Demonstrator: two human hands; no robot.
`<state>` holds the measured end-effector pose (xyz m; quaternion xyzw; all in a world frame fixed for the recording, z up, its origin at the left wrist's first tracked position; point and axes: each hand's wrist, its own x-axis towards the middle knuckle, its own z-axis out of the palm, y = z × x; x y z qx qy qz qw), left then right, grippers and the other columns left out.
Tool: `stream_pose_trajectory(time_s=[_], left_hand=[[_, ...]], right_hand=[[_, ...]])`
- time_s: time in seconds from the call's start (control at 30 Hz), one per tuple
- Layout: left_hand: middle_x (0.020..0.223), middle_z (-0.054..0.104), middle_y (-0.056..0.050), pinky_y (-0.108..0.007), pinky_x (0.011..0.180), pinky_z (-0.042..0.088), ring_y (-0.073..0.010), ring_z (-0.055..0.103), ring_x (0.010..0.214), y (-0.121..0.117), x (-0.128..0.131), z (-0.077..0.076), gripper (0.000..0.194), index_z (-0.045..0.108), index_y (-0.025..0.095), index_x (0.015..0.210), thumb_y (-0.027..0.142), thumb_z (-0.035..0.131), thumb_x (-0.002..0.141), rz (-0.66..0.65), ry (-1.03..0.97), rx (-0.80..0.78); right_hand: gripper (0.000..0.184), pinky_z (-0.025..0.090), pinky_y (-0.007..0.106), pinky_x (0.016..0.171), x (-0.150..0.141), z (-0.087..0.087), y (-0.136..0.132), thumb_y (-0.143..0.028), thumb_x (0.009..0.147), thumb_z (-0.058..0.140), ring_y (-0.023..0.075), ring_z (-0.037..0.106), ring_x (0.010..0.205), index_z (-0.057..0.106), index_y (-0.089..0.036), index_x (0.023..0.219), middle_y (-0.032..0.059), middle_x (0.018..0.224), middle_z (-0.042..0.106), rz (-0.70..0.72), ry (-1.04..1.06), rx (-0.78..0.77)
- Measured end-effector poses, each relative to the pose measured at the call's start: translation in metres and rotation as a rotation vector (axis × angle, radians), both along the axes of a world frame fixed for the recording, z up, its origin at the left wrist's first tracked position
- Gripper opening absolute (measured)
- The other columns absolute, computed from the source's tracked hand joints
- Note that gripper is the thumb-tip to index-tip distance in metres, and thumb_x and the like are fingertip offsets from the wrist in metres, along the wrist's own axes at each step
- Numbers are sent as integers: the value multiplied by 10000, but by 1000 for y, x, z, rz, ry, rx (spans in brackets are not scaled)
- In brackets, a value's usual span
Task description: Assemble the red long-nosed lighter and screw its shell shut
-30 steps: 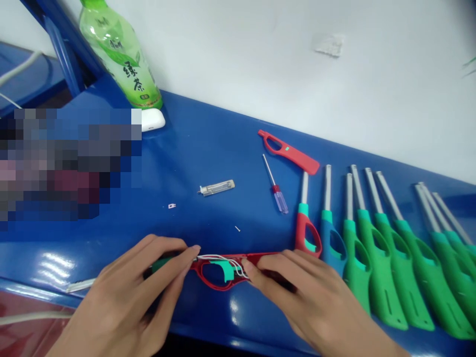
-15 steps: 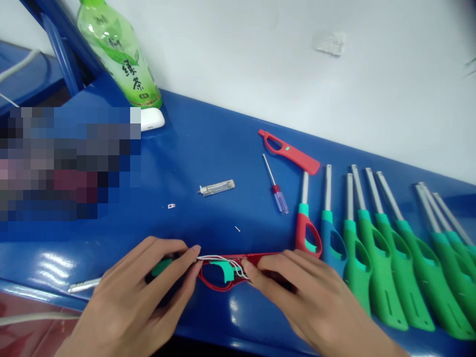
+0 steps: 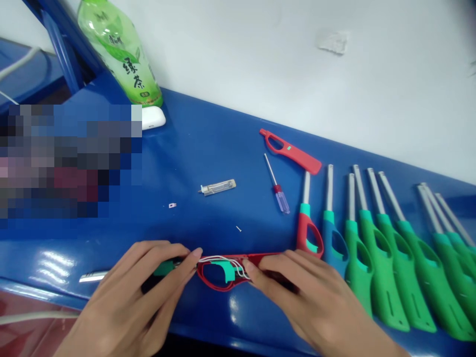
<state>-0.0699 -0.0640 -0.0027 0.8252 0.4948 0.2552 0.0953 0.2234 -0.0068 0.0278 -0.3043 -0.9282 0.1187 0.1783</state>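
Between my hands lies an opened red lighter (image 3: pixel 215 286), with white wires (image 3: pixel 223 258) and a teal trigger (image 3: pixel 228 272) showing inside its half shell. My left hand (image 3: pixel 141 292) pinches the neck end near the wires; the metal tube (image 3: pixel 92 276) sticks out to the left beyond it. My right hand (image 3: pixel 308 292) is closed around the handle end, its thumb beside the wires. Just beyond the hands lie a small screw (image 3: pixel 238 228), a clear fuel tank (image 3: pixel 217 187) and a tiny pale part (image 3: pixel 172 205).
A screwdriver (image 3: pixel 277 186) and a loose red half shell (image 3: pixel 292 150) lie farther back. Several assembled lighters, including a green one (image 3: pixel 386 277), line the right. A green tea bottle (image 3: pixel 124 59) and a white case (image 3: pixel 153 118) stand back left on the blue table (image 3: pixel 178 148).
My left hand has shifted slightly, and the metal tube end has moved a little to the right. My right hand keeps its hold on the handle.
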Motion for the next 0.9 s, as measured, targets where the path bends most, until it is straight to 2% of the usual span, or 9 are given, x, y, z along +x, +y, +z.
stream_pose_trajectory(time_s=[0.33, 0.47, 0.6, 0.73, 0.9], left_hand=[[1307, 630, -24, -342, 981, 535, -184, 612, 1174, 1, 4, 6, 628, 584, 336, 1470, -16, 550, 951, 59, -100, -62], [1276, 666, 6, -339, 909, 573, -183, 641, 1143, 1, 8, 6, 519, 663, 388, 1365, 57, 573, 976, 141, -151, -72], [1275, 658, 47, -300, 879, 594, -153, 657, 1125, 1, 10, 9, 381, 701, 430, 1271, 161, 585, 1026, 202, -191, -149], [1278, 636, 56, -267, 868, 598, -128, 660, 1107, 2, 8, 10, 299, 711, 429, 1227, 220, 598, 1045, 201, -219, -203], [1246, 633, 49, -223, 830, 582, -112, 641, 1101, 3, 5, 10, 294, 706, 417, 1210, 201, 586, 1051, 177, -189, -152]], right_hand=[[353, 535, 348, 661, 1, -1, 0, -93, 1115, 379, 182, 665, 741, 694, -148, 1264, 53, 959, 733, -3, 3, -23], [368, 534, 347, 661, 1, -1, -1, -97, 1119, 364, 183, 674, 749, 698, -155, 1261, 53, 960, 736, -9, 1, -18], [381, 532, 342, 663, 0, -1, 0, -100, 1126, 340, 186, 685, 753, 698, -154, 1246, 52, 947, 740, -6, 9, -2], [376, 531, 339, 660, 0, 0, 1, -101, 1127, 341, 186, 690, 750, 692, -148, 1253, 53, 946, 744, -1, 11, 3], [368, 537, 341, 661, 1, 0, 0, -90, 1123, 354, 182, 690, 748, 697, -149, 1243, 47, 943, 745, -4, 14, 5]])
